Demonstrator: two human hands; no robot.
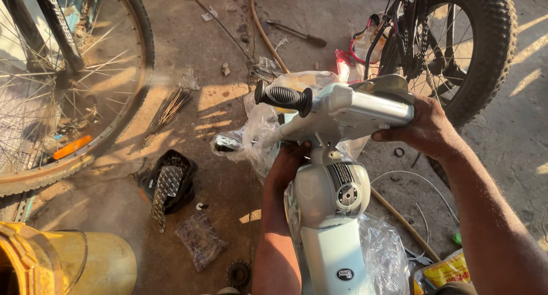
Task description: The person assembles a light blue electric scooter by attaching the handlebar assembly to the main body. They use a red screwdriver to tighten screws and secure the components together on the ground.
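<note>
The floor (228, 95) was bare, stained concrete, littered with scraps and dust. Low sunlight fell in warm patches across it and cast long shadows. A spoked bicycle wheel (68, 78) stood at the upper left, and a knobby-tyred wheel (468, 43) stood at the upper right. A hose (268, 38) ran across the floor between them. A yellow container (63, 263) occupied the lower left corner. A metal pedal (166, 189) lay near a small clear bag (200, 238).

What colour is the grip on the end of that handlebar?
The grip is black with ribbed ridges, seen clearly in the head view.
</note>
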